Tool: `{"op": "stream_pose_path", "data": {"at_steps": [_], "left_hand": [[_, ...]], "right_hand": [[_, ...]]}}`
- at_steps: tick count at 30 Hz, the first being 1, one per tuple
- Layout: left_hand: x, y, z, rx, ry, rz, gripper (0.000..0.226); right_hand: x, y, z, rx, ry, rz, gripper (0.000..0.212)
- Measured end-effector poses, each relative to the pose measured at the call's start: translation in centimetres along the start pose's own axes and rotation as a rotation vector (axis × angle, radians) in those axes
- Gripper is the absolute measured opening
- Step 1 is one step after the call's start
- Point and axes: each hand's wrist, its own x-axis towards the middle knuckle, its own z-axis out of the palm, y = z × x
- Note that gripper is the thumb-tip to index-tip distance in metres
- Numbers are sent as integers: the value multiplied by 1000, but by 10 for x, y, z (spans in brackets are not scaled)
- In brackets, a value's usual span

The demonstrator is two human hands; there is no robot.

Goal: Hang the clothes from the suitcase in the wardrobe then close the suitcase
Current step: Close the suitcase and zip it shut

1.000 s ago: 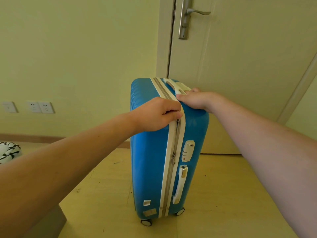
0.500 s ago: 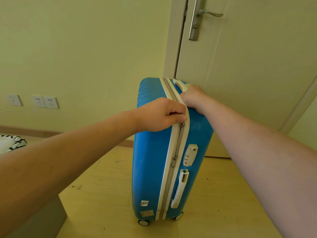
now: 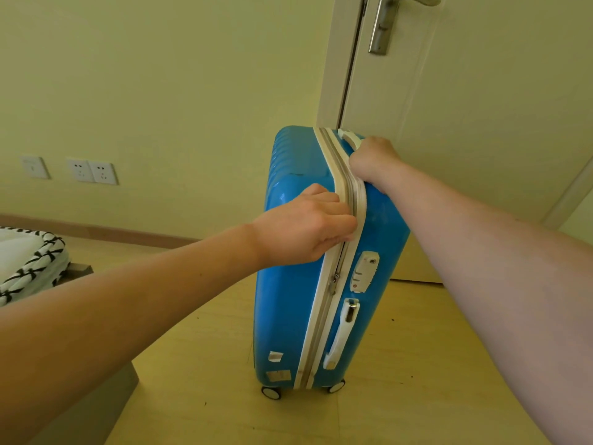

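A blue hard-shell suitcase point(image 3: 288, 316) stands upright on its wheels on the wooden floor, its two halves together along a white zipper band point(image 3: 321, 316). My left hand point(image 3: 301, 226) has its fingers curled at the zipper line on the upper side edge; the pull it may pinch is hidden under them. My right hand point(image 3: 373, 162) grips the white top handle point(image 3: 349, 138). A second zipper pull point(image 3: 333, 281) hangs lower on the band, beside a white combination lock point(image 3: 364, 271). No clothes and no wardrobe are in view.
A closed pale door point(image 3: 481, 123) with a metal lever handle point(image 3: 394, 14) stands right behind the suitcase. Wall sockets point(image 3: 91, 171) sit low on the left wall. A white bed edge with black trim point(image 3: 29, 264) lies at the far left.
My left hand has slid down the zipper line along the suitcase's side. My right hand has moved from the top corner onto the top handle. The view has shifted left.
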Motion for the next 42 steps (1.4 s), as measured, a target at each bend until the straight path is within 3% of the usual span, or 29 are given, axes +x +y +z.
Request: {"op": "stream_pose_path", "data": {"at_steps": [6, 14, 34, 42], "left_hand": [[-2, 1, -1, 107, -41, 109, 14], [-6, 15, 5, 209, -76, -1, 22], [-37, 18, 23, 311, -281, 36, 18], [-38, 21, 22, 321, -229, -25, 30]], "right_hand": [[-8, -7, 0, -13, 18, 26, 53], [-8, -5, -5, -90, 85, 24, 48], [-7, -10, -5, -199, 63, 68, 52], [-13, -15, -1, -249, 52, 68, 57]]}}
